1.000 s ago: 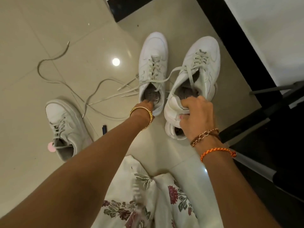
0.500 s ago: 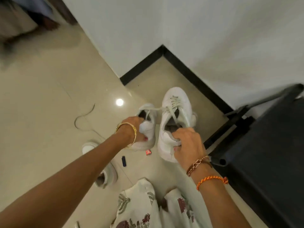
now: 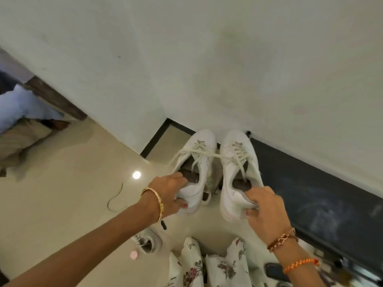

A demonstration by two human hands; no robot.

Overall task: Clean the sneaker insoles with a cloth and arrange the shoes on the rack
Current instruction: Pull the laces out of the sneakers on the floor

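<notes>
I hold two white sneakers up in the air in front of the white wall. My left hand (image 3: 167,193) grips the heel of the left sneaker (image 3: 199,162), fingers inside its opening. My right hand (image 3: 263,208) grips the heel collar of the right sneaker (image 3: 236,160). A loose lace runs across from one shoe to the other. The dark top of the shoe rack (image 3: 323,195) lies just right of the right sneaker. A third white sneaker (image 3: 148,241) lies on the floor below my left wrist. No cloth is visible.
A loose lace (image 3: 115,197) curls on the beige tile floor, with a small dark object (image 3: 163,224) and a pink disc (image 3: 133,254) near the third sneaker. A person (image 3: 22,121) in blue shirt and beige trousers sits at far left. My floral dress (image 3: 207,266) fills the bottom.
Both hands have lifted the two sneakers off the floor and raised them toward the rack's top. The view has tilted up, showing more wall and the person at left.
</notes>
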